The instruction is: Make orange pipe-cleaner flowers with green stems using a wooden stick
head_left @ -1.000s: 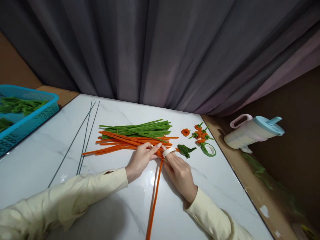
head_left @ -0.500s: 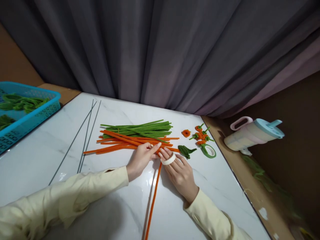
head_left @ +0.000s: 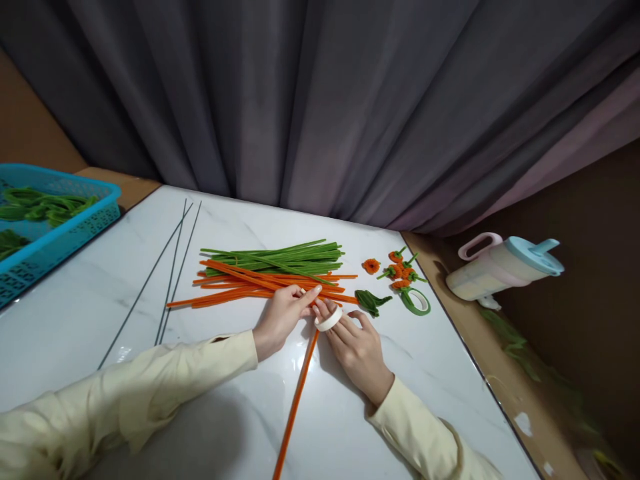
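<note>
My left hand (head_left: 285, 319) is closed in a pinch, thumb on top, at the upper end of an orange pipe cleaner (head_left: 296, 400). The long tail of that stem runs down over the table toward me. My right hand (head_left: 359, 350) meets the left at the same spot, its fingers bent around the stem. A white ring like a tape roll (head_left: 329, 319) sits around the right fingers. What lies between the fingertips is mostly hidden. Just behind the hands lie loose orange pipe cleaners (head_left: 235, 293) and a bundle of green pipe cleaners (head_left: 280, 257).
Dark green leaf shapes (head_left: 370, 302), small orange flowers (head_left: 396, 270) and a green tape roll (head_left: 416, 301) lie to the right. Thin dark wires (head_left: 145, 287) and a blue basket (head_left: 60, 243) are left. A tumbler (head_left: 500, 267) stands beyond the table's right edge.
My right hand and the white ring have shifted slightly left toward the left hand. The tail of the orange pipe cleaner has swung left at its near end.
</note>
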`<state>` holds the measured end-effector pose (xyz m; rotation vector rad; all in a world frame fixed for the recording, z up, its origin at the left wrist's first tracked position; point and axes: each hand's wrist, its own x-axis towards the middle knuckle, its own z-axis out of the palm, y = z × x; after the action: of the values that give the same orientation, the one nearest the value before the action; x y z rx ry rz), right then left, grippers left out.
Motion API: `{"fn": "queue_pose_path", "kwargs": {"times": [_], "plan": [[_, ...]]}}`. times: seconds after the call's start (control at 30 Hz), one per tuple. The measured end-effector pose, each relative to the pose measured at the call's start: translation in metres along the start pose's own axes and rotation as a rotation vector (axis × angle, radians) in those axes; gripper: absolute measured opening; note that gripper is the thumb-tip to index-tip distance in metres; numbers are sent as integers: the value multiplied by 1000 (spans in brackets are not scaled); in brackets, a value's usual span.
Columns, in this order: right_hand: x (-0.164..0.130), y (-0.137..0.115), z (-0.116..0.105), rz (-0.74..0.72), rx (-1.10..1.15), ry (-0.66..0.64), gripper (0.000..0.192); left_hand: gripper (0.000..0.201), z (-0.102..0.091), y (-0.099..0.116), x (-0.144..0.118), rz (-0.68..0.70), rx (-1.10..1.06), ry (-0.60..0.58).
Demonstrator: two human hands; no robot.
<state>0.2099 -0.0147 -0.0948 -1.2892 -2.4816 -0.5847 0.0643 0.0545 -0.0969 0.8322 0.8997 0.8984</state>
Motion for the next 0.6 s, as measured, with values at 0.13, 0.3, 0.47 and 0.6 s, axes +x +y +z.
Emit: {"fn": "queue_pose_path", "kwargs": {"times": [0.13,0.3,0.47,0.6], "plan": [[3,1,-1,196,182,9,33,40,0,2,-1,13,9,-7],[5,15,-25,814,786,-149,45,39,-1,4,-2,-8,18,-13],[-37,56,-58,1163,855,-272,54,39,-2,3,-3,-17,11,-24],[-95,88,-74,1235,669,-224,59,39,0,9,-5,-2,25,21]]}}
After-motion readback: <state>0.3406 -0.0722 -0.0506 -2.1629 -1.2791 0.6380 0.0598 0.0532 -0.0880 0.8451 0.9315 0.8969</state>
